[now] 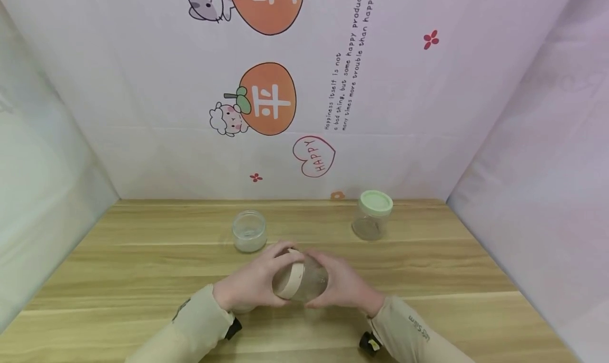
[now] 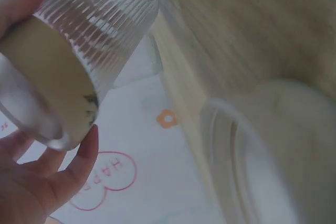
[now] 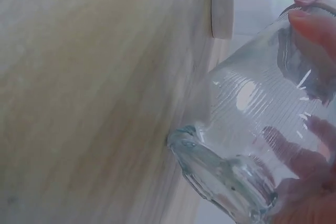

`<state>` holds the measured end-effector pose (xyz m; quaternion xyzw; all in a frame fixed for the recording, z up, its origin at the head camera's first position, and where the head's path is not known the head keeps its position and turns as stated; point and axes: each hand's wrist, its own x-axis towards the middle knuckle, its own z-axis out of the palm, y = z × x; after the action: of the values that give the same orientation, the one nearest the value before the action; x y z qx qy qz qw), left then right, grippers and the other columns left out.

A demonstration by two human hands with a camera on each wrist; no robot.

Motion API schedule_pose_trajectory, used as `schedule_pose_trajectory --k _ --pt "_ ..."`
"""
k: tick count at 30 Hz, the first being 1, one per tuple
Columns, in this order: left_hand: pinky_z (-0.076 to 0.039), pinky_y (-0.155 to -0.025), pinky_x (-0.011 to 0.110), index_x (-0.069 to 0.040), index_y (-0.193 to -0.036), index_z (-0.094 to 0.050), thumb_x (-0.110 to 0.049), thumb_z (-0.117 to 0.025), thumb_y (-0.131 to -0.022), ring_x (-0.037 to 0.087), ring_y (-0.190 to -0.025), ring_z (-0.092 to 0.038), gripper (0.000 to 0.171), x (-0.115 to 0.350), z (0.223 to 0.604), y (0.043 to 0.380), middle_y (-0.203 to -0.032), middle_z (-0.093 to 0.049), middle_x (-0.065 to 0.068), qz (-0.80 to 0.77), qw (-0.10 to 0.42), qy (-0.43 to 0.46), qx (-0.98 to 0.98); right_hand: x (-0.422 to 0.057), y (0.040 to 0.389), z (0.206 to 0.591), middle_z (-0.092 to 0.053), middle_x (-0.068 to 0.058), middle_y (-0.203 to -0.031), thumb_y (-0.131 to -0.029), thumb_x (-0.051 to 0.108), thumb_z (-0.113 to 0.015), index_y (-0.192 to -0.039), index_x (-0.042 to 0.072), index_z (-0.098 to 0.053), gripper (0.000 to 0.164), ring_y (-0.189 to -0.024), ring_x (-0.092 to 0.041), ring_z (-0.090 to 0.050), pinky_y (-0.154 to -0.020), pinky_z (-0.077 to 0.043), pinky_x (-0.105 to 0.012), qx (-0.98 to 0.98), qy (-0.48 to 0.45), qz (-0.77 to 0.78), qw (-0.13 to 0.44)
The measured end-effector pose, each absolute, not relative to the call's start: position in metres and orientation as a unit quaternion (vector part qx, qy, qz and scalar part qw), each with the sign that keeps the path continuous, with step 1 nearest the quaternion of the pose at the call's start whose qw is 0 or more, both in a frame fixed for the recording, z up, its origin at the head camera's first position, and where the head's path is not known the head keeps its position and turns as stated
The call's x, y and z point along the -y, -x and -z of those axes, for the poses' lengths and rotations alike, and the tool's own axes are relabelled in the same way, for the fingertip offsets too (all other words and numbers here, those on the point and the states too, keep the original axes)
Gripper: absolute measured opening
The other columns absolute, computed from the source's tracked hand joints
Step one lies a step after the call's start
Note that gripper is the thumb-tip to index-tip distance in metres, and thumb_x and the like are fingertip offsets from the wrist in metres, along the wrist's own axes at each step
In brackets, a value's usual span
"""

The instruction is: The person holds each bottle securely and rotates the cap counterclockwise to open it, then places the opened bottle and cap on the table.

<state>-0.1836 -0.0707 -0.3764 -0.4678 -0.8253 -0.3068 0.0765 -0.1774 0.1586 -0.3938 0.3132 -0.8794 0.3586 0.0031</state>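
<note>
Both hands hold a clear ribbed glass (image 3: 236, 93) tilted on its side, low over the table in front of me. My left hand (image 1: 254, 281) grips the end with a wide tan band (image 2: 58, 77), thumb on one side and fingertips on the other. Around the other end curls my right hand (image 1: 344, 284), and its fingers show through the glass in the right wrist view. The thick glass base (image 3: 220, 177) points down and away from the left hand. Inside the tan band a pale, shiny round opening shows in the left wrist view.
Behind the left hand stands a low clear glass jar (image 1: 249, 232). A clear jar with a light green lid (image 1: 376, 203) is at the back right. Close to the left wrist, a pale hollow ring-shaped thing (image 2: 226, 129) sits on the wooden table (image 1: 142, 262). White printed cloth (image 1: 380, 157) encloses the table.
</note>
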Motion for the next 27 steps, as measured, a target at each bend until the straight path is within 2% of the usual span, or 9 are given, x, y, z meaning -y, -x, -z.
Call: schedule_pose_trajectory --k 9,13,19,23,27 --pt "-0.051 -0.085 0.028 -0.018 -0.132 -0.048 -0.033 -0.086 -0.062 0.015 -0.110 -0.049 0.080 0.070 0.378 0.182 -0.126 -0.047 -0.001 0.335 0.058 0.417 0.843 -0.153 0.173 0.397 -0.063 0.000 -0.118 -0.053 0.021 -0.090 -0.135 0.010 -0.048 0.093 -0.099 -0.013 -0.058 -0.082 -0.050 -0.028 0.881 -0.313 -0.352 0.035" --pt "-0.051 -0.083 0.028 -0.017 -0.132 -0.049 -0.036 -0.085 -0.063 0.015 -0.107 -0.050 0.080 0.069 0.376 0.179 -0.123 -0.048 -0.001 0.337 0.051 0.387 0.857 -0.153 0.173 0.396 -0.062 -0.001 -0.119 -0.052 0.021 -0.090 -0.135 0.009 -0.047 0.094 -0.100 -0.013 -0.058 -0.084 -0.051 -0.030 0.885 -0.311 -0.344 0.037" --pt "-0.051 -0.081 0.029 -0.016 -0.134 -0.048 -0.048 -0.079 -0.070 0.013 -0.100 -0.053 0.077 0.067 0.377 0.175 -0.117 -0.050 -0.001 0.358 0.029 0.307 0.881 -0.152 0.172 0.396 -0.061 -0.002 -0.122 -0.053 0.025 -0.090 -0.134 0.006 -0.048 0.093 -0.102 -0.013 -0.057 -0.087 -0.050 -0.033 0.895 -0.294 -0.334 0.037" --pt "-0.050 -0.087 0.035 -0.018 -0.139 -0.042 -0.054 -0.075 -0.072 0.015 -0.105 -0.053 0.082 0.067 0.375 0.173 -0.126 -0.049 0.002 0.347 0.016 0.292 0.891 -0.152 0.173 0.397 -0.061 -0.002 -0.123 -0.053 0.024 -0.090 -0.134 0.007 -0.048 0.093 -0.103 -0.014 -0.057 -0.087 -0.050 -0.033 0.893 -0.292 -0.340 0.039" --pt "-0.049 -0.091 0.041 -0.022 -0.145 -0.031 -0.051 -0.077 -0.072 0.023 -0.119 -0.048 0.091 0.072 0.374 0.171 -0.145 -0.033 0.008 0.330 0.005 0.324 0.886 -0.153 0.173 0.397 -0.061 -0.004 -0.123 -0.052 0.023 -0.090 -0.134 0.006 -0.048 0.094 -0.104 -0.015 -0.057 -0.088 -0.050 -0.035 0.892 -0.292 -0.343 0.042"
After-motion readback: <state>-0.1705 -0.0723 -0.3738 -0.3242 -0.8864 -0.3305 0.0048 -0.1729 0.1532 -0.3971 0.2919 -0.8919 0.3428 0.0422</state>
